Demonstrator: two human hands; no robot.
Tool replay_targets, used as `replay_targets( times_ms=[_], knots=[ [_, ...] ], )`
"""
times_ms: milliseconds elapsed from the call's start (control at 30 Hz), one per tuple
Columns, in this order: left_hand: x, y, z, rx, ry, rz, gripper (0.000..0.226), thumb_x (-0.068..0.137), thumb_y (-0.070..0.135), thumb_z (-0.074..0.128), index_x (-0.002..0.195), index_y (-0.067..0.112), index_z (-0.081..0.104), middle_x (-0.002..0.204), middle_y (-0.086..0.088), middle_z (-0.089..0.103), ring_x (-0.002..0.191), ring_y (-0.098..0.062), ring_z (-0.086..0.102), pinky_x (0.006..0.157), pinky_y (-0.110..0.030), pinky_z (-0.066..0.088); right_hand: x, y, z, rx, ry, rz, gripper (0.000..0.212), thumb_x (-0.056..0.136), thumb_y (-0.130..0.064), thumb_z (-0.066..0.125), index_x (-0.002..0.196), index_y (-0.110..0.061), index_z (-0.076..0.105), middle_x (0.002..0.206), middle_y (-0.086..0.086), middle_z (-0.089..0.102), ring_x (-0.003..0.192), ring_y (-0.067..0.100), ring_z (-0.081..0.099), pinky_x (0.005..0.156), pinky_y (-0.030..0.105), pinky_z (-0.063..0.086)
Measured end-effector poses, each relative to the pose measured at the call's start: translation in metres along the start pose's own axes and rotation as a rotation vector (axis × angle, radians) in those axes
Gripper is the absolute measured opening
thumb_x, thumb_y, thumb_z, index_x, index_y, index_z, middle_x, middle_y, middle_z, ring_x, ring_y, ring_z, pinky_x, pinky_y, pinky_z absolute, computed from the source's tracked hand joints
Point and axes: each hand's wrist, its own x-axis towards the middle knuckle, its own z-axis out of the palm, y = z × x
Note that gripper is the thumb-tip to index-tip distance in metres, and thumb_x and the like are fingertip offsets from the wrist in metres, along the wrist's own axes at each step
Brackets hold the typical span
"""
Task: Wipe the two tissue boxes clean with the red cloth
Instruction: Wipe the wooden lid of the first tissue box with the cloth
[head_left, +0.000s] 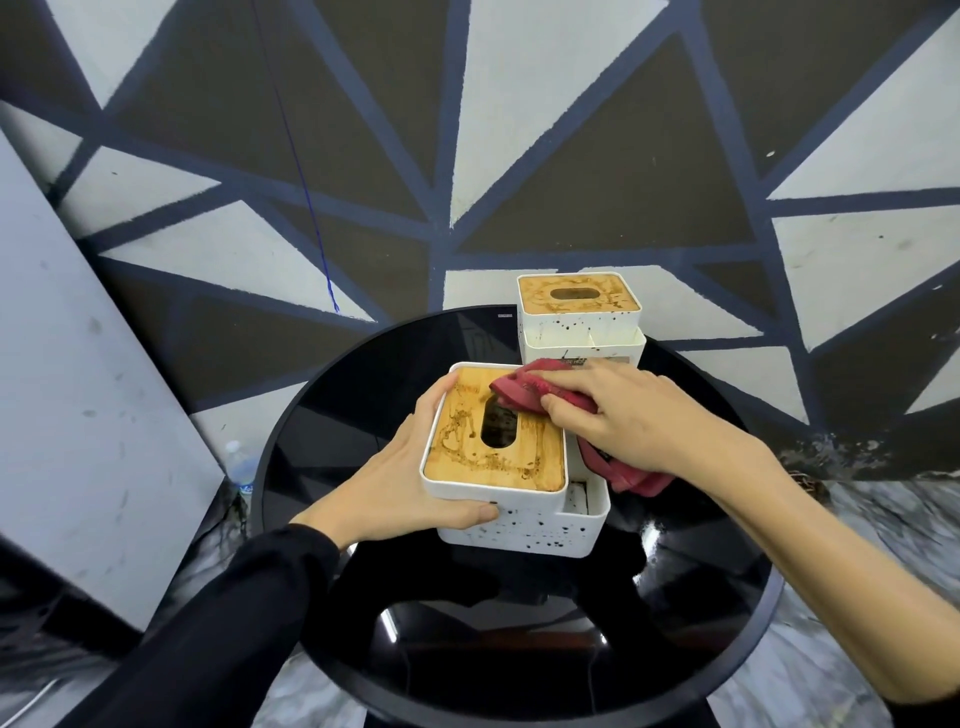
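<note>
Wiping near box (493, 457) lid: left hand (395, 483) clamps box, right hand (628, 415) fingers curled gripping cloth (524, 389) (stains everywhere) — press firmly, short overlapping strokes.

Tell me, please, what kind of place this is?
Probably an indoor lounge or café corner, though I cannot be sure: a round black glass table stands against a wall painted with geometric triangles, and a water bottle stands on the floor beside it.
</note>
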Motion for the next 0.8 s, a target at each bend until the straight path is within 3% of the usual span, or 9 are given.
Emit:
replay_targets(
  times_ms=[133,267,433,500,667,800],
  knots=[
    [-0.001,0.002,-0.001,0.088,0.001,-0.030,0.134,0.064,0.072,0.083,0.154,0.064,-0.017,0.162,0.027,0.027,0.146,-0.019,0.043,0.114,-0.054,0.046,-0.024,-0.011,0.001,-0.024,0.016,0.009,0.048,0.105,-0.057,0.034,0.152,-0.048,0.043,0.112,-0.012,0.052,0.111,0.021,0.060,0.084,0.040,0.050],
    [-0.002,0.003,-0.001,0.128,0.009,-0.029,0.134,0.065,0.077,0.079,0.155,0.063,-0.018,0.164,0.030,0.024,0.151,-0.020,0.039,0.123,-0.058,0.035,-0.055,-0.031,-0.001,-0.033,0.004,-0.009,0.053,0.102,-0.061,0.028,0.153,-0.051,0.039,0.105,-0.017,0.048,0.104,0.017,0.061,0.084,0.039,0.051],
    [-0.002,0.002,0.000,0.095,0.001,-0.044,0.133,0.066,0.074,0.081,0.153,0.066,-0.020,0.163,0.029,0.026,0.145,-0.017,0.044,0.115,-0.054,0.045,-0.086,-0.050,0.004,-0.040,0.031,-0.016,0.052,0.102,-0.062,0.024,0.152,-0.053,0.035,0.106,-0.017,0.050,0.095,0.011,0.061,0.062,0.026,0.038],
    [-0.002,-0.001,-0.001,0.081,-0.026,-0.054,0.137,0.068,0.069,0.086,0.151,0.067,-0.023,0.164,0.027,0.026,0.145,-0.014,0.043,0.114,-0.050,0.047,-0.082,-0.050,0.004,-0.072,0.037,-0.001,0.051,0.102,-0.063,0.024,0.150,-0.054,0.037,0.096,-0.016,0.047,0.092,0.013,0.061,0.058,0.027,0.033],
    [-0.002,-0.006,-0.005,0.147,-0.058,-0.044,0.144,0.071,0.059,0.093,0.150,0.065,-0.027,0.161,0.031,0.025,0.141,-0.007,0.044,0.111,-0.033,0.045,-0.055,-0.038,0.001,-0.157,0.046,0.042,0.050,0.103,-0.063,0.026,0.150,-0.054,0.041,0.092,-0.013,0.045,0.089,0.020,0.063,0.065,0.035,0.040],
    [-0.001,-0.005,-0.004,0.177,-0.021,-0.035,0.145,0.068,0.064,0.092,0.152,0.063,-0.025,0.161,0.030,0.025,0.142,-0.012,0.043,0.113,-0.043,0.047,-0.019,-0.025,-0.002,-0.169,0.063,0.091,0.046,0.106,-0.056,0.033,0.147,-0.046,0.050,0.106,-0.006,0.058,0.104,0.028,0.064,0.069,0.037,0.035]
  ],
)
